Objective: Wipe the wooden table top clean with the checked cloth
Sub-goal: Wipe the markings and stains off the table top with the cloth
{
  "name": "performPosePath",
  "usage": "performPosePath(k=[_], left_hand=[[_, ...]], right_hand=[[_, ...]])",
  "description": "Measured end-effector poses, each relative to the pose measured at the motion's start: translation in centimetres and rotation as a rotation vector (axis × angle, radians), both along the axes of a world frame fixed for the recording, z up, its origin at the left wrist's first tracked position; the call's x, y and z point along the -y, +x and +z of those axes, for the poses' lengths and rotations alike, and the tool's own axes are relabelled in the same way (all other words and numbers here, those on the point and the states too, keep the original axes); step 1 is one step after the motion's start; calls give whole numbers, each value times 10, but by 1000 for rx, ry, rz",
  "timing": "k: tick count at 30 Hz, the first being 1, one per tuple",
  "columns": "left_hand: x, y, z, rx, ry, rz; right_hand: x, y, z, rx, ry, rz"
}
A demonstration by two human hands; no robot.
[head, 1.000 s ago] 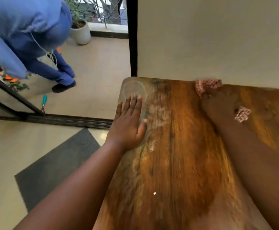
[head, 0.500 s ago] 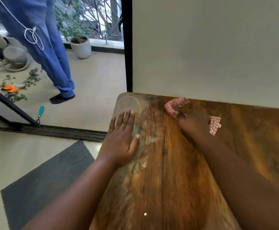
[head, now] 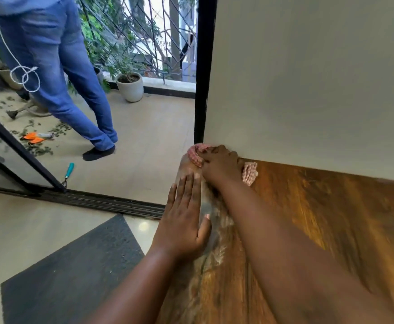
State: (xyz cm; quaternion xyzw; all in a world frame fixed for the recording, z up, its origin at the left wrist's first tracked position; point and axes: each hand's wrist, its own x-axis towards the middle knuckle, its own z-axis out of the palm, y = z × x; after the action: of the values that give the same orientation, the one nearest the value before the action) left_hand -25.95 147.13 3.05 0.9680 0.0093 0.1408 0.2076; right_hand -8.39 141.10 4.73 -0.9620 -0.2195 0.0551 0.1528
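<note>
The wooden table top (head: 320, 225) fills the lower right, its far edge against a pale wall. My right hand (head: 220, 164) presses the red-and-white checked cloth (head: 249, 173) onto the table's far left corner, next to the wall. Bits of cloth stick out on both sides of the hand. My left hand (head: 183, 218) lies flat, fingers spread, on the table's left edge just behind the right hand. Pale smears mark the wood near the left edge.
A wall (head: 308, 78) rises right behind the table. A dark mat (head: 69, 277) lies on the floor to the left. Beyond the sliding-door track (head: 97, 202) a person in jeans (head: 62, 73) stands on the balcony near a plant pot (head: 130, 86) and scattered tools.
My right hand has slid the cloth leftward along the wall into the table's far left corner. The view has shifted right. The person on the balcony has straightened up.
</note>
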Motion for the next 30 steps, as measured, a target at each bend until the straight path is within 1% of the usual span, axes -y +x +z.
performPosePath(k=[1, 3, 4, 5, 7, 8, 9, 10, 11, 14, 15, 16, 18, 20, 21, 22, 23, 24, 26, 28, 29, 30], left_hand=[[-1, 0, 1, 5, -2, 4], [0, -2, 3, 25, -41, -3], [0, -3, 4, 43, -101, -3], [0, -6, 6, 62, -193, 9], [-7, -14, 7, 111, -356, 66], [-13, -19, 6, 127, -376, 105], [-21, -25, 4, 120, -364, 142], [-28, -33, 2, 102, -354, 179], [-34, -42, 1, 81, -361, 215], [-38, -63, 4, 23, -399, 284], [-36, -69, 6, 5, -401, 287], [-32, -74, 5, -13, -411, 292], [-22, -84, 7, -49, -460, 304], [-12, -95, 9, -69, -493, 293], [-9, -103, 10, -78, -491, 277], [-7, -110, 10, -89, -479, 261], [-6, -119, 11, -99, -460, 247], [-7, -127, 10, -109, -441, 240], [-9, -143, 8, -133, -427, 237], [-9, -156, 7, -182, -406, 228], [-8, -161, 6, -208, -387, 216], [-7, -166, 6, -225, -371, 203]], right_hand=[[-14, -9, 2, -23, 58, -6], [-33, -32, 7, -213, 314, 22], [-32, -43, 8, -270, 397, 64], [-23, -55, 10, -257, 385, 143], [13, -82, 5, -169, 238, 368], [35, -92, 2, -142, 182, 461], [59, -97, 4, -120, 139, 506], [79, -90, 0, -107, 107, 484], [95, -78, 3, -78, 75, 401], [116, -32, 10, 7, 95, -15], [111, -33, 11, 24, 39, -68], [103, -47, 10, 21, -24, -72], [88, -98, 4, -61, -27, 2], [94, -163, 7, -113, -8, 241], [111, -187, 7, -116, -25, 349], [132, -198, 7, -94, -12, 400], [156, -202, 9, -61, 19, 385], [183, -200, 6, -67, 48, 310], [232, -202, 4, -50, 62, 23], [253, -220, -2, -1, -40, -265], [247, -236, -5, 23, -106, -354], [230, -255, -8, 65, -166, -358]])
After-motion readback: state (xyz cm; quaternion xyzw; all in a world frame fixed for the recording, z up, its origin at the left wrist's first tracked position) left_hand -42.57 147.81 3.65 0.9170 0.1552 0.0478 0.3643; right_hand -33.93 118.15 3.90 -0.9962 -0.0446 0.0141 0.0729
